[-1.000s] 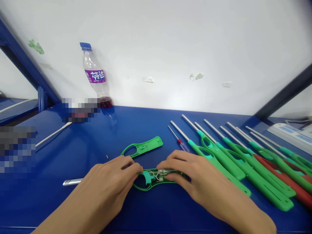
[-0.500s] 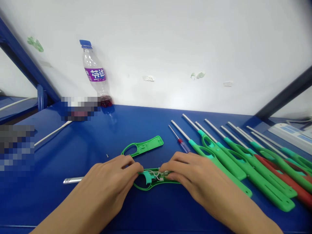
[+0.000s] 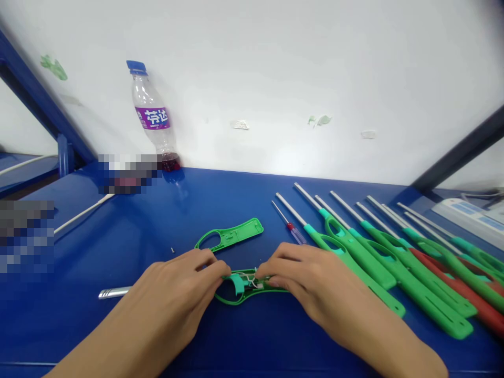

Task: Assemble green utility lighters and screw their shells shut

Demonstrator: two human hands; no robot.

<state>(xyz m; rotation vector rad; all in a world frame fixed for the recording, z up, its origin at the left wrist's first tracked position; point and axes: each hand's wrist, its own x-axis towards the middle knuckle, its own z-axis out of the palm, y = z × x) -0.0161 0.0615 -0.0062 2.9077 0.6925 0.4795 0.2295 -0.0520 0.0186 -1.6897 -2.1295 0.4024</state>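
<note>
An opened green gas lighter (image 3: 236,300) lies between my hands, its teal trigger and thin white wires exposed. My left hand (image 3: 185,286) grips its front part near the trigger; the silver tube (image 3: 114,292) sticks out to the left from under that hand. With fingers pinched over the handle's inside, my right hand (image 3: 299,278) is on the inner parts by the wires; its fingertips hide exactly what they touch. Beyond the hands rests the detached green half shell (image 3: 242,234), inner side up. A tiny screw (image 3: 172,250) lies to its left.
A screwdriver (image 3: 295,232) lies right of the half shell. Several green lighters (image 3: 366,257) and a red one (image 3: 452,281) are lined up at the right. A bottle (image 3: 155,121) leans on the wall, and a power strip (image 3: 466,215) lies at the far right.
The view has shifted very slightly. Both hands stay on the opened lighter, with the right fingertips moved only a little over the inner parts.
</note>
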